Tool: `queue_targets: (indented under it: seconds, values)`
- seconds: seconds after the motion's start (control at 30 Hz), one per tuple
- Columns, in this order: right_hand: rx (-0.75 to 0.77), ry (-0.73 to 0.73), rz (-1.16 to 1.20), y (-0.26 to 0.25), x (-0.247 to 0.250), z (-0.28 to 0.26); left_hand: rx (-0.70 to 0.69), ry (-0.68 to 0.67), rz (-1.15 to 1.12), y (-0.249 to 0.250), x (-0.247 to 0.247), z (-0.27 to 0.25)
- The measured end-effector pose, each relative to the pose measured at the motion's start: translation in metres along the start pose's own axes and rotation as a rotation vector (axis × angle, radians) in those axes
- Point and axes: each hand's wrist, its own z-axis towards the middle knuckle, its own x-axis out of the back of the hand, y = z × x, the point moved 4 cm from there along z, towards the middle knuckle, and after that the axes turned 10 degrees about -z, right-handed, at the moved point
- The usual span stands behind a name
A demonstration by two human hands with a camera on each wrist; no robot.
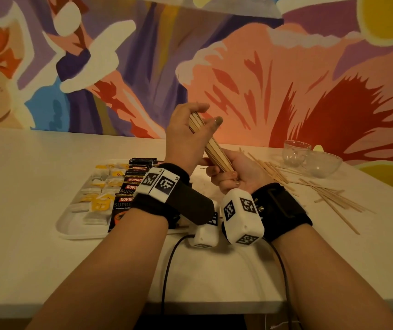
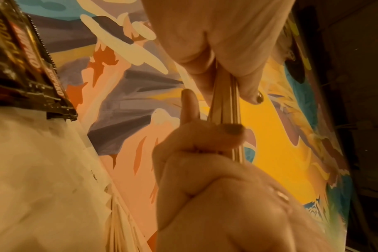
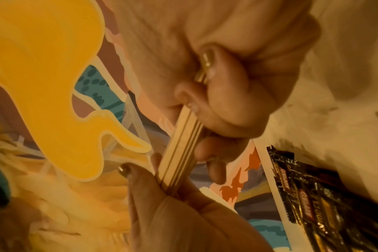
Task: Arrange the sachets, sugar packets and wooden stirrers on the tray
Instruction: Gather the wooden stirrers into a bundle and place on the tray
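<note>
Bundle of wooden stirrers [image 1: 211,141] gripped by right hand [image 1: 232,173] below, left hand [image 1: 186,134] above; long axis tilted up-left; tray [image 1: 71,225] lower left, nearer left hand.

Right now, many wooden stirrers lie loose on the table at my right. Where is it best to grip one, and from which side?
Probably near one end of a loose stirrer, pinched from above across its narrow width: each lies flat and thin on the table, and they cross, so a mid-length grip may drag neighbours.
</note>
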Motion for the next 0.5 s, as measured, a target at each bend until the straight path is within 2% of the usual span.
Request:
queue_targets:
  seconds: [0.07, 0.17, 0.37, 0.43, 0.5]
  values:
    - [-0.003, 0.000, -0.040, 0.0002, -0.0025, -0.0002, 0.058, -0.008, -0.085, 0.0014, -0.0022, -0.0012]
    - [-0.007, -0.001, -0.089, 0.0002, -0.0040, -0.0006, 0.075, -0.025, -0.150, 0.0029, -0.0020, -0.0018]
    - [-0.048, -0.018, -0.112, -0.0004, -0.0047, -0.0014, 0.068, -0.013, -0.039, -0.0006, 0.0023, 0.0000]
    - [-0.041, 0.002, -0.142, -0.0017, -0.0044, -0.0013, 0.054, -0.005, -0.116, 0.0032, 0.0011, -0.0007]
    - [-0.042, 0.008, -0.160, -0.0030, -0.0055, -0.0011, 0.100, 0.021, -0.254, 0.0079, -0.0012, -0.0023]
